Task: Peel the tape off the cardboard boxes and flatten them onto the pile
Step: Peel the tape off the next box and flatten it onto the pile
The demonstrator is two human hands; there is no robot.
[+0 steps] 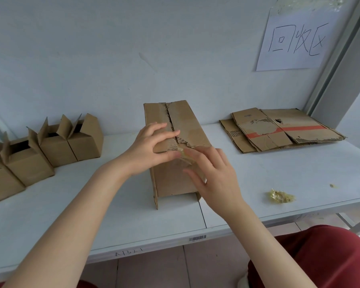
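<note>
Cardboard here is thin, worn corrugated stock: the long box (187, 123) at the middle of the desk (112, 204), its far end almost against the back edge, has a ragged, torn top seam and soft edges. It should be light and would likely slide or buckle if pulled without bracing.

The left hand (152, 146) lies over the near end of the top with fairly straight fingers spread across the seam and the thumb at the near top edge, pressing the box down. The right hand (214, 175) is at the near end face. Its forefinger and thumb seem to pinch a crumpled, lifted bit of clear tape (184, 156), and its other fingers hang loosely down the face (the exact grip is partly hidden).

The tape looks thin, sticky and apt to tear or strip off the paper skin, so it is best held close to where it leaves the board and drawn low along the seam.

The pile (279, 129) of flattened boxes lies toward the desk's far right corner. A wad of removed tape (281, 196) sits near the front edge on the right, and several small open boxes (50, 146) wait at the left end.
</note>
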